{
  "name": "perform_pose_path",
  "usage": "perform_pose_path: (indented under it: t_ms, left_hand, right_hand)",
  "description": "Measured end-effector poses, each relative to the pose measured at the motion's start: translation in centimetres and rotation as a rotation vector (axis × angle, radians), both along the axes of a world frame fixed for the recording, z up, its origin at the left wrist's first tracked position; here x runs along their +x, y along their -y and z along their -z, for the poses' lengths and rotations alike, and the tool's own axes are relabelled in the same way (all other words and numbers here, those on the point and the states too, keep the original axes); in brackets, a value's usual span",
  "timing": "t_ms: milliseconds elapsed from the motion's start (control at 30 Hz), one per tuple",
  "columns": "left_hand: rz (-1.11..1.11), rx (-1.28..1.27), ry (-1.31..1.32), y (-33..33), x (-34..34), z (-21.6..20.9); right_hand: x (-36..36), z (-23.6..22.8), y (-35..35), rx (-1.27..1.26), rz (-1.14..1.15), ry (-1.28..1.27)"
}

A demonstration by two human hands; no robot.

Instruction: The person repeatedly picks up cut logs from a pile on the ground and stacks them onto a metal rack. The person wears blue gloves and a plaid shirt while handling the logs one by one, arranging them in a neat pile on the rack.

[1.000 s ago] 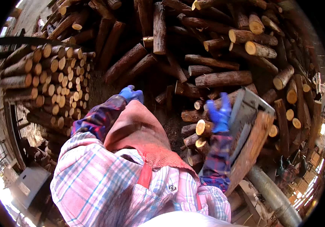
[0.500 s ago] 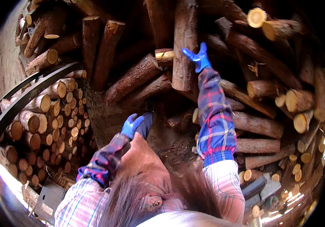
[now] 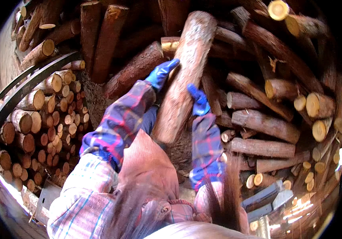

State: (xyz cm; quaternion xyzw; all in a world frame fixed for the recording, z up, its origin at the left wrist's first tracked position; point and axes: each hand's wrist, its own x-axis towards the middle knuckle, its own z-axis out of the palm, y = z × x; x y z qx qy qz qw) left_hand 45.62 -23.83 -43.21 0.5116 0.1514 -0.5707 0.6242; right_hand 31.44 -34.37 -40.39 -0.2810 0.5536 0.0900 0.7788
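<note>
A thick log (image 3: 185,77) with rough brown bark is tilted in front of me, its far end leaning to the right and its near end close to my apron. My left hand (image 3: 162,73), in a blue glove, grips the log's left side, thumb along the bark. On its right side, lower down, my blue-gloved right hand (image 3: 198,100) presses against it with the thumb up. The undersides of both hands' grip are hidden by the log. Behind it lies another bark-covered log (image 3: 137,67), and a paler cut piece (image 3: 170,44) shows beside its end.
Stacked small logs (image 3: 51,127) fill the left, behind a curved black metal bar (image 3: 23,95). Loose logs (image 3: 264,123) lie heaped at the right. Two logs (image 3: 109,40) stand upright at the far left. A grey metal object (image 3: 264,199) sits at the lower right.
The thick log has come nearer and tilted, its lower end now close to my body. My left hand has moved up onto it; my right hand has shifted down, from spread fingers to gripping.
</note>
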Motion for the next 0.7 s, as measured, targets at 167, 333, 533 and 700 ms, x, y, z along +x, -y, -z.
perform_pose_path:
  t_ms: [167,333,533,700]
  left_hand:
    - [-0.416,-0.212,-0.700,-3.4,-11.4,-6.6]
    - [-0.294,-0.502,-0.813,-7.7,-24.3,-15.2]
    - [-0.031,-0.708,-0.520,-6.4,-34.5,-25.5]
    - [-0.069,-0.821,0.148,-0.5,-41.3,-39.4]
  right_hand:
    - [-10.6,-9.9,-7.1,-0.097,0.104,0.198]
    - [-23.6,-21.2,-12.8,-0.073,0.345,0.077]
    - [-36.7,-28.1,-14.6,-0.220,0.444,0.428]
    - [-44.0,-36.2,-11.0,-0.840,0.407,0.367]
